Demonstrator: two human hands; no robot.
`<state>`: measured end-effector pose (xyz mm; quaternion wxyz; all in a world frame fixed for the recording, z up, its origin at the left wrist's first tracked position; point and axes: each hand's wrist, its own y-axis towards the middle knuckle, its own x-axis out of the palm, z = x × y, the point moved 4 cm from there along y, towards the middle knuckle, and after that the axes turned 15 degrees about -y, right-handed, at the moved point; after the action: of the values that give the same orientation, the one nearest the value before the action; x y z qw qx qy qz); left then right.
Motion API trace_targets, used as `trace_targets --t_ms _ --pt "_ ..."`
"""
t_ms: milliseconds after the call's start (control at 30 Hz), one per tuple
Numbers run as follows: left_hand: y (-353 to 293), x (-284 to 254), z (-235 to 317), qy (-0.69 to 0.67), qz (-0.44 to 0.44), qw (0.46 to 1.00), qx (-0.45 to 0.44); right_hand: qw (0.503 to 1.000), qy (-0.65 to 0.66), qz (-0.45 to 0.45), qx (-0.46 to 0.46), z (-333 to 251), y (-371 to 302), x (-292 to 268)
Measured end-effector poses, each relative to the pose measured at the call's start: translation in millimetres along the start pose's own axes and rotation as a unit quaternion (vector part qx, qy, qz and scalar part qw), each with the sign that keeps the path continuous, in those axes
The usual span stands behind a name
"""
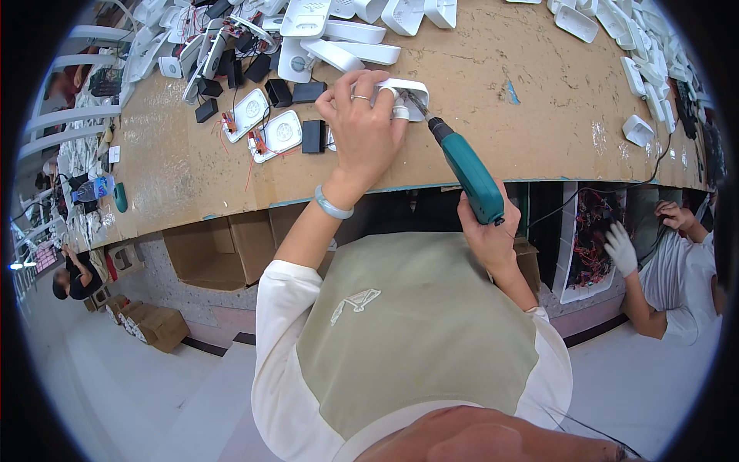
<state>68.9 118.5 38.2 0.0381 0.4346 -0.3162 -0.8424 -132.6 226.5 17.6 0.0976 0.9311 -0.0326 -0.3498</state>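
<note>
My left hand [360, 127], with white covers on some fingertips and a ring, grips a white plastic housing [418, 91] against the table. The housing is tilted, its hollow side partly hidden by my fingers. My right hand [490, 231] is wrapped round the rear of a green electric screwdriver [468, 168]. The tool's bit reaches into the housing beside my left fingertips; its exact contact point is too small to make out. Left of my left hand lie a black box-shaped part [313, 136] and a white shell [278, 132] with a small board and red wires.
White housings [362, 52] and black parts pile up at the far left and middle. More white shells [650, 69] heap at the far right. A white crate [570, 254] of wires stands below the table's right side, near a co-worker's gloved hand [620, 248]. Open cardboard boxes [208, 254] sit lower left.
</note>
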Motion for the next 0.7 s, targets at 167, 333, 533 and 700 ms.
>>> trace_targets --t_ms 167,333,533,700 --pt "-0.5 0.2 -0.9 0.005 -0.014 1.0 -0.007 1.0 0.0 -0.011 0.009 0.8 -1.0 -0.4" --pt "-1.0 0.5 -0.7 0.007 -0.013 1.0 -0.004 1.0 0.003 0.005 -0.011 -1.5 0.0 -0.5" --pt "-1.3 0.3 -0.2 0.008 -0.013 1.0 -0.003 1.0 0.001 -0.021 0.0 -0.4 -1.6 -1.1" --pt "-0.9 -0.2 0.5 0.009 -0.011 1.0 -0.001 0.999 -0.009 0.019 -0.024 -3.5 -2.6 -4.8"
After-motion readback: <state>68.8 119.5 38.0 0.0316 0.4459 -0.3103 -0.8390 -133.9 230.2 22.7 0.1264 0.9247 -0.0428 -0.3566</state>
